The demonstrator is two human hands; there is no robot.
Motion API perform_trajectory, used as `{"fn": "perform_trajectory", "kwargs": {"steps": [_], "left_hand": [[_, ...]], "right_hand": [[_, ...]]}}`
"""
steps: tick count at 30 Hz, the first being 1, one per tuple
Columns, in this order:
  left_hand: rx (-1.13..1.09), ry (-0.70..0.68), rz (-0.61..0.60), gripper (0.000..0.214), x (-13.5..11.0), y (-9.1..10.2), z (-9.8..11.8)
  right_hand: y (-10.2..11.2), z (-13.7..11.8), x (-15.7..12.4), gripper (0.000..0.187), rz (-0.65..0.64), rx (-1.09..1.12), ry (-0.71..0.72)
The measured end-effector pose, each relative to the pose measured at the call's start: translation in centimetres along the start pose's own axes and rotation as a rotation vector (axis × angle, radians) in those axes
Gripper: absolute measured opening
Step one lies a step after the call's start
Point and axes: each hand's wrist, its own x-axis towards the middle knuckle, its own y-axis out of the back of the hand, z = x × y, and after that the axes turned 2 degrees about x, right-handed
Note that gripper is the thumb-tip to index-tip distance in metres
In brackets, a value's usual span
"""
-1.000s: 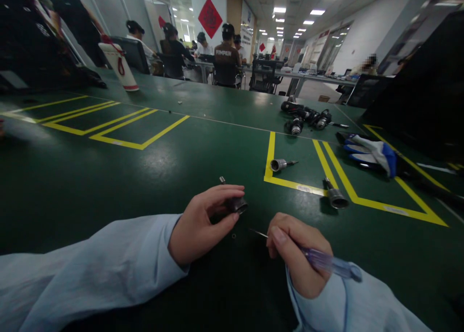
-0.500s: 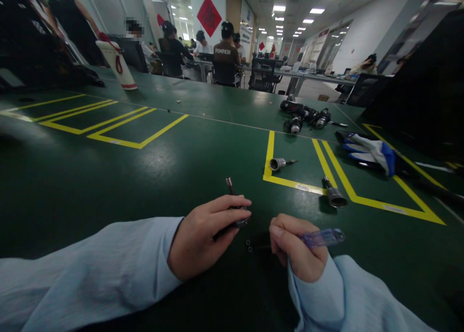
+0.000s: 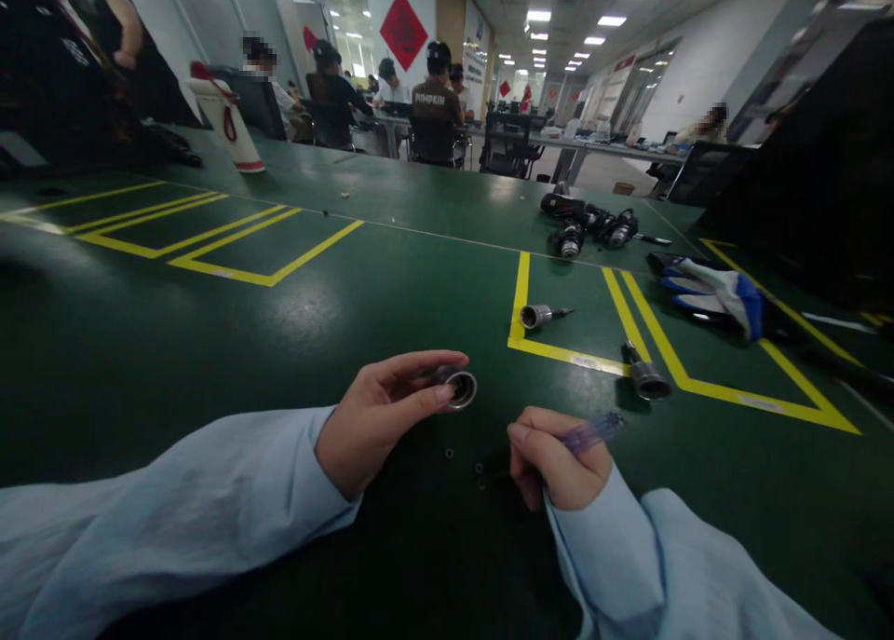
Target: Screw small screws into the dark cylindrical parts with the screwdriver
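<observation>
My left hand (image 3: 381, 415) pinches a small dark metal socket (image 3: 457, 386) between thumb and fingers, with its open round end turned toward me, just above the green table (image 3: 209, 342). My right hand (image 3: 555, 458) is closed round a screwdriver with a clear purple handle (image 3: 590, 432); the handle points up and to the right and the shaft points down toward the table near some tiny dark parts (image 3: 480, 472). Both arms wear light blue sleeves.
Two more metal sockets (image 3: 537, 316) (image 3: 646, 376) lie by yellow tape lines to the right. Farther back are dark tool parts (image 3: 587, 225) and a blue-white glove (image 3: 712, 291). A white cup (image 3: 227, 128) stands far left. Several people sit at tables behind.
My left hand has turned the socket so its open end faces me and lifted slightly. My right hand has tipped the screwdriver, handle now upward and shaft down toward the table.
</observation>
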Motion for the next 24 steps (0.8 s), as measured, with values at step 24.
{"fn": "perform_trajectory", "kwargs": {"steps": [24], "left_hand": [[0.117, -0.126, 0.064, 0.019, -0.21, -0.99, 0.00]], "right_hand": [[-0.09, 0.03, 0.03, 0.018, -0.043, -0.607, 0.941]]}}
